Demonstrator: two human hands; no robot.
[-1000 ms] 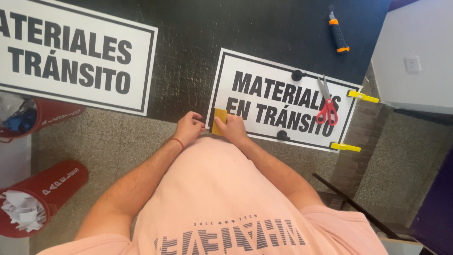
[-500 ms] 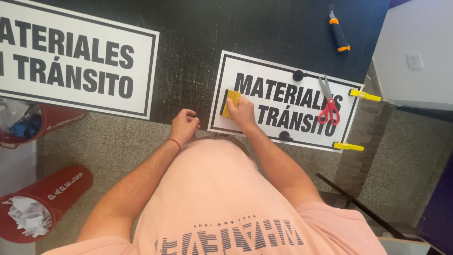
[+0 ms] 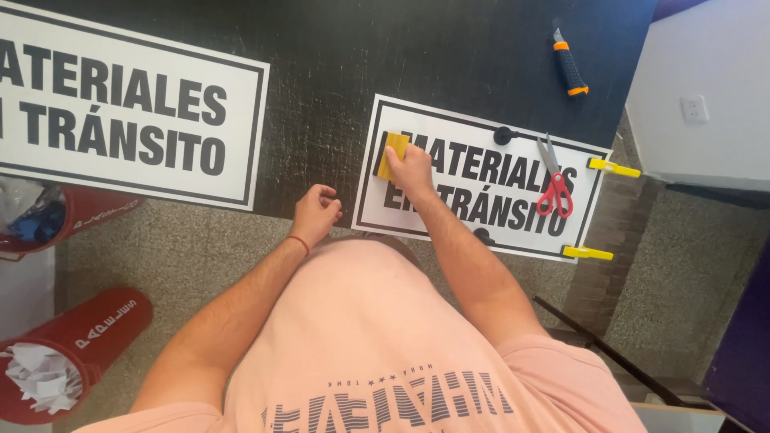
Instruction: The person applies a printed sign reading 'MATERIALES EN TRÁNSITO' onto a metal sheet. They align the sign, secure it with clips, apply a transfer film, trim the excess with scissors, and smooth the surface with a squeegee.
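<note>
— Yellow squeegee (image 3: 394, 154)? 
— Clamped under right hand (image 3: 413, 167) on small sign's (image 3: 481, 180) left end, long axis running near to far.
— Left hand (image 3: 317, 212)? 
— Loosely curled, empty, resting on black table (image 3: 337, 72) edge.

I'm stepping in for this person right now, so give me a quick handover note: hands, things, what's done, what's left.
Right hand: presses a yellow squeegee on the left end of the small white sign.
Left hand: empty, loosely curled at the black table edge.
On the sign: red scissors; two yellow clamps pin its right edge.
Utility knife lies farther back; a larger sign lies left.
Done: sign laid out and clamped.
Left: probably smoothing the rest; I can't tell how far that has got.
</note>
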